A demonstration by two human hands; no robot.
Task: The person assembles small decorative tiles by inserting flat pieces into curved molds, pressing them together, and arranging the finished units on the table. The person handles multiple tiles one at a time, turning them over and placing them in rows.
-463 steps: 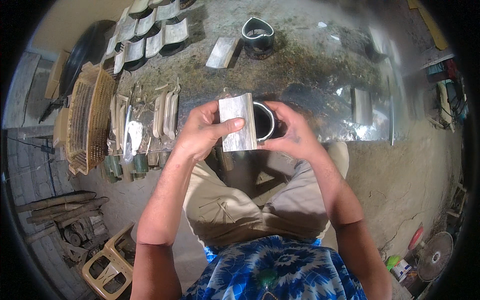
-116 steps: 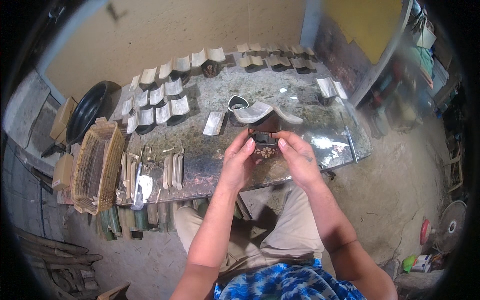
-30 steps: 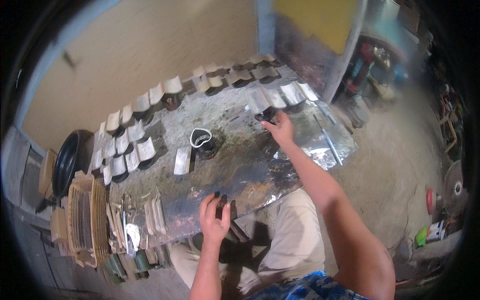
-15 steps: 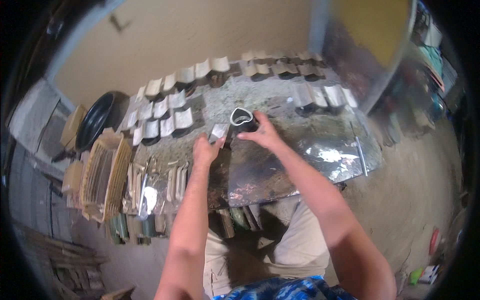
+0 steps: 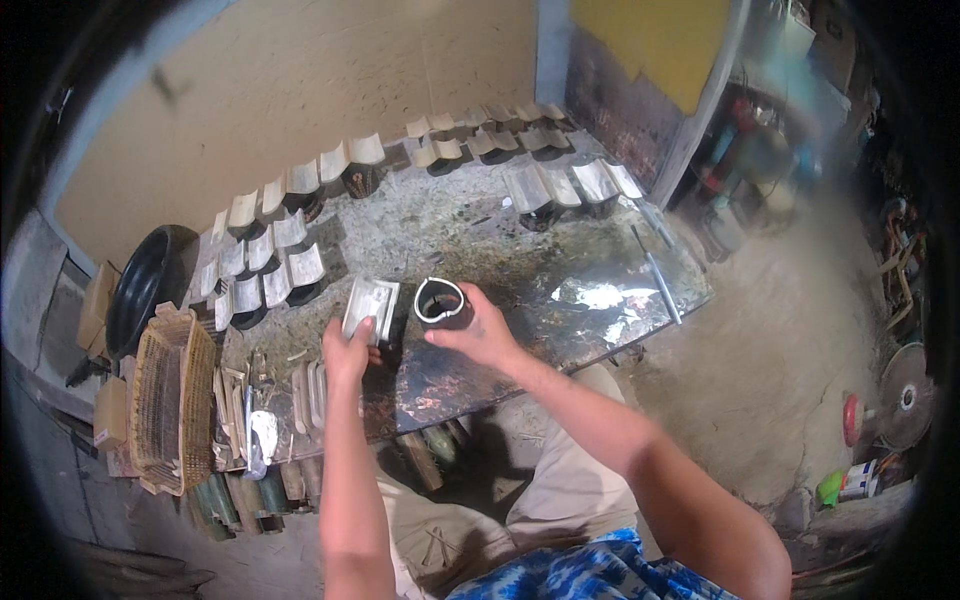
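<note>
My left hand [image 5: 350, 350] is closed on a pale grey-white curved piece [image 5: 368, 303], its thumb lying over the lower end. Just to the right, my right hand [image 5: 478, 332] wraps round a short dark cup-like tube [image 5: 443, 315]. A pale rim with a pointed, heart-like outline lines the tube's mouth. The piece and the tube stay a little apart, above the stained table [image 5: 470, 375]. Farther back on the left stand pale double-curved pieces [image 5: 305, 265] on dark supports; similar curved pieces [image 5: 595, 180] stand at the right.
A wicker basket [image 5: 203, 400] sits at the table's left end, with a black basin [image 5: 150, 285] behind it. Sticks [image 5: 305, 395] and a metal blade-like tool [image 5: 262, 435] lie near the front edge. A thin rod [image 5: 662, 288] lies at right. Tubes [image 5: 425, 460] are under the table.
The view has shifted right, so the table appears farther left and lower. My left hand now has the pale piece raised upright; my right hand still grips the dark tube.
</note>
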